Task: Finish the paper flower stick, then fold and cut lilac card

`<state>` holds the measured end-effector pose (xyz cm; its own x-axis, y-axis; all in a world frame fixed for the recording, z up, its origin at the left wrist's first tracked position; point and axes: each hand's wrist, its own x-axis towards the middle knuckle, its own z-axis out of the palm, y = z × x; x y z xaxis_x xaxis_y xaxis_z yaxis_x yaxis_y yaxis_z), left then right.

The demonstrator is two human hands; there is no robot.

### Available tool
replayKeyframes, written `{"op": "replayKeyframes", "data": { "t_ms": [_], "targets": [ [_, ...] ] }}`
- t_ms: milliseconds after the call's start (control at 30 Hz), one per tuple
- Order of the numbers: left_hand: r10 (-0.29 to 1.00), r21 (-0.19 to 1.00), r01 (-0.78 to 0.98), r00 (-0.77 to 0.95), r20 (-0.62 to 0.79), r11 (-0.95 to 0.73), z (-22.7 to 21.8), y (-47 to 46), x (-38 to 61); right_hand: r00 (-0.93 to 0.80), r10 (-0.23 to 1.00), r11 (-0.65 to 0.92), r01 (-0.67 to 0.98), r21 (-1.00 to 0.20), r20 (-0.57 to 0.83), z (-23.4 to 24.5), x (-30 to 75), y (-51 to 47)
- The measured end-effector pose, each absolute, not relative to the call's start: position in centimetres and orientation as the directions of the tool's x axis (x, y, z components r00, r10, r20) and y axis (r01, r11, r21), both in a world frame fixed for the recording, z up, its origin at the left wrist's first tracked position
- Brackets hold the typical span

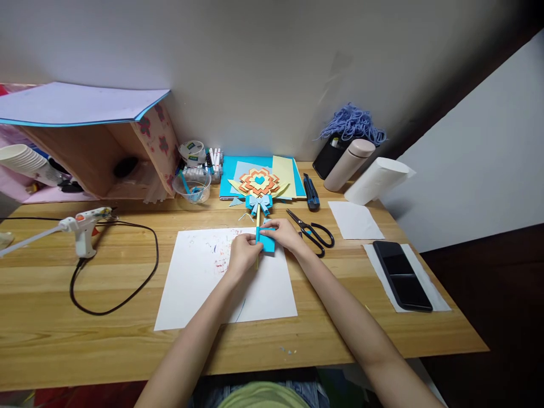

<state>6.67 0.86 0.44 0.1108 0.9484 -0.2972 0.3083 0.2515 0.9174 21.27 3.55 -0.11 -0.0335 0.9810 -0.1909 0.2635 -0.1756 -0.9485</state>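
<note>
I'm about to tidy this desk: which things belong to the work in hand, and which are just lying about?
Likely part of the work:
blue paper, held
stick with paper flower
white sheet underneath
scissors, close by
glue gun

Apparently just lying about:
phone
flask
paper roll
blue yarn

Hands (243,252) hold blue paper (268,245) against a stick (258,217).

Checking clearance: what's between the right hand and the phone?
Scissors near the right hand, then tabletop, then the edge of the sheet under the phone; head view shows it.
</note>
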Motion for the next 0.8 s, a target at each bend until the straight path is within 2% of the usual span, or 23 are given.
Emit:
{"op": "replayKeyframes", "data": {
  "t_ms": [100, 300, 467, 633, 800],
  "targets": [
    [0.933, 0.92, 0.267, 0.136, -0.332, 0.289, 0.35, 1.11, 6.61, -0.018, 0.98, -0.184, 0.275, -0.944, -0.196, 0.03, 21.19, 3.79],
    [0.871, 0.885, 0.005, 0.176, -0.46, 0.466, 0.44, 1.39, 6.51, -0.01, 0.978, -0.197, 0.266, -0.944, -0.207, 0.2, 21.21, 3.95],
    [0.849, 0.86, -0.058, 0.206, -0.487, 0.507, 0.67, 1.18, 6.41, 0.002, 0.981, -0.187, 0.236, -0.954, -0.192, -0.06, 21.37, 3.81],
    [0.872, 0.892, -0.063, 0.254, -0.419, 0.447, 0.32, 0.98, 6.51, -0.036, 0.974, -0.212, 0.214, -0.954, -0.225, 0.2, 21.24, 3.9],
    [0.92, 0.946, 0.113, 0.222, -0.323, 0.304, 0.27, 0.82, 6.52, -0.068, 0.96, -0.26, 0.15, -0.954, -0.272, 0.46, 20.95, 4.24]
  ]
}}
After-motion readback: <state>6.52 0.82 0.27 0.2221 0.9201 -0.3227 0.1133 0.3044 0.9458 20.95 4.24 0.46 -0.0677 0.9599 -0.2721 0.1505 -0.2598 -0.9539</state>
